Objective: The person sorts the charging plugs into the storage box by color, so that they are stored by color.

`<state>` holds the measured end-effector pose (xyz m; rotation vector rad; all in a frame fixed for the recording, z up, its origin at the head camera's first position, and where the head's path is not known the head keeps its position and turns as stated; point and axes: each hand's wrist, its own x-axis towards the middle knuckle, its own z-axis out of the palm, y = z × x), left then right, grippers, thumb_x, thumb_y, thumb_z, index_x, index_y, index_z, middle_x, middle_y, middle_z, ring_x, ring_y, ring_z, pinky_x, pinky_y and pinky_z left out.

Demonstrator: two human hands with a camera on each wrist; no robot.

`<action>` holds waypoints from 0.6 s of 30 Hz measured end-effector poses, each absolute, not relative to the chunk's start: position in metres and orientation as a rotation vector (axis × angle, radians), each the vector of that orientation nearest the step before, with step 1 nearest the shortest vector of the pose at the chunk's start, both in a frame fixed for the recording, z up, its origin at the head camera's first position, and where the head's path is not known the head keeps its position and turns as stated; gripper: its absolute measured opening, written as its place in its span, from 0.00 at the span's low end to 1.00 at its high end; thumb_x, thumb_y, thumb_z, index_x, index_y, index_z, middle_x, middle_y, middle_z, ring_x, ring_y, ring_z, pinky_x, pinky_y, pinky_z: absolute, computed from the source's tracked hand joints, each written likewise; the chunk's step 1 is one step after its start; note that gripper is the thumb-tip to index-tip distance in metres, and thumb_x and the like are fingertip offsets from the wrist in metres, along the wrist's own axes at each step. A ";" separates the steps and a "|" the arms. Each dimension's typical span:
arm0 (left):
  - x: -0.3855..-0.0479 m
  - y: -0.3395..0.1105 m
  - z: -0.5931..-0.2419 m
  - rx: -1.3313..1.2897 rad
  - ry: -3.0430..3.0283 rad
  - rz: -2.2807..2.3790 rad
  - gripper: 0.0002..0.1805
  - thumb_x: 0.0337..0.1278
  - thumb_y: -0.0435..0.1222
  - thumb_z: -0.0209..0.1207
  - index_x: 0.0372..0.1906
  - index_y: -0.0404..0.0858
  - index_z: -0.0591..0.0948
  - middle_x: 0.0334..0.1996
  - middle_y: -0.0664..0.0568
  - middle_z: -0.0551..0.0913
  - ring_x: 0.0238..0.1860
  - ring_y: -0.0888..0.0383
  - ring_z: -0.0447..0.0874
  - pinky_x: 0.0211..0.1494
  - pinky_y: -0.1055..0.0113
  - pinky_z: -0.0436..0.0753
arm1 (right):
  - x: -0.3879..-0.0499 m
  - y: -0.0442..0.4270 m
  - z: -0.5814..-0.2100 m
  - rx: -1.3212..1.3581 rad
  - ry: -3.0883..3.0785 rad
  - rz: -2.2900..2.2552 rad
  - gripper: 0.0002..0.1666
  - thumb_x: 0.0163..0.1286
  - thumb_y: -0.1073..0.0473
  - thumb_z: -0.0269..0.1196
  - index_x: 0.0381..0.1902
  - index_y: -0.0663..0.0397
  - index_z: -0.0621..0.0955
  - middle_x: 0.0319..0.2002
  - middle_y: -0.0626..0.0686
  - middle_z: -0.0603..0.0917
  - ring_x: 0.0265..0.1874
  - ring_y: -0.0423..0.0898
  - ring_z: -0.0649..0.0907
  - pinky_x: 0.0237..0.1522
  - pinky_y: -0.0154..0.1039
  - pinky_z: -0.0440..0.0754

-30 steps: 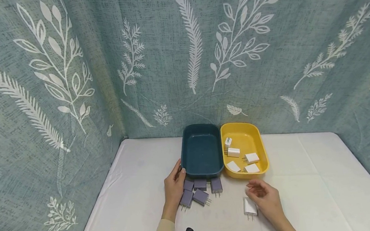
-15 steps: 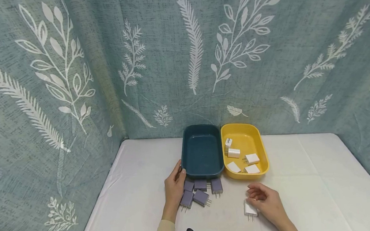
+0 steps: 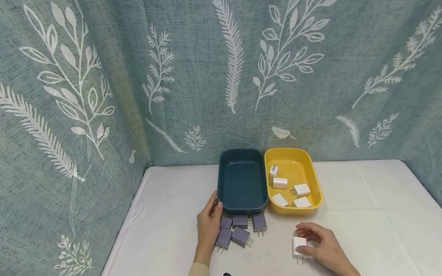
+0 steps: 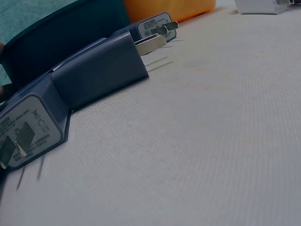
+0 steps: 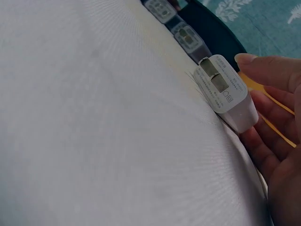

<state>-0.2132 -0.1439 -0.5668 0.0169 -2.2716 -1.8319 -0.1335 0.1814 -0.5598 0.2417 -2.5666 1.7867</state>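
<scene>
White chargers (image 3: 299, 243), six, purple chargers (image 3: 240, 237), five, trays (image 3: 242, 184), two

Tray (image 3: 242, 183) coloured dark blue; box (image 3: 297, 170) right of it yellow; adapters (image 3: 241, 236) before it purple; charger (image 3: 299, 242) off near-right corner white; curtain (image 3: 195, 70) behind leaf-printed

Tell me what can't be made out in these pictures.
Right wrist: fine print on the white boxy charger in the right hand, too small.
Right wrist: most of the yellow rounded-rectangular tray, hidden behind that hand.
Left wrist: most of the left hand, cut off by the left edge.
</scene>
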 end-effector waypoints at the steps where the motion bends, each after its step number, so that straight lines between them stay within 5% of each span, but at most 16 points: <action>1: -0.213 -0.144 -0.567 0.015 -2.270 -1.833 0.24 0.70 0.41 0.54 0.69 0.47 0.72 0.66 0.50 0.74 0.64 0.53 0.77 0.60 0.77 0.78 | -0.133 0.182 -0.560 0.263 -2.559 1.784 0.30 0.45 0.64 0.77 0.49 0.56 0.82 0.41 0.53 0.87 0.40 0.37 0.83 0.44 0.28 0.83; 9: -0.213 -0.144 -0.568 0.025 -2.267 -1.846 0.24 0.70 0.41 0.55 0.68 0.49 0.72 0.66 0.49 0.74 0.64 0.52 0.77 0.63 0.61 0.79 | -0.131 0.184 -0.558 0.238 -2.580 1.779 0.32 0.43 0.64 0.78 0.49 0.57 0.81 0.42 0.53 0.87 0.40 0.38 0.84 0.44 0.29 0.84; 18: -0.201 -0.141 -0.536 -0.008 -2.293 -1.833 0.24 0.70 0.35 0.54 0.68 0.36 0.70 0.66 0.40 0.74 0.63 0.45 0.77 0.62 0.59 0.79 | -0.133 0.194 -0.559 0.356 -2.617 1.842 0.38 0.42 0.65 0.78 0.54 0.61 0.78 0.47 0.58 0.86 0.44 0.37 0.84 0.48 0.27 0.83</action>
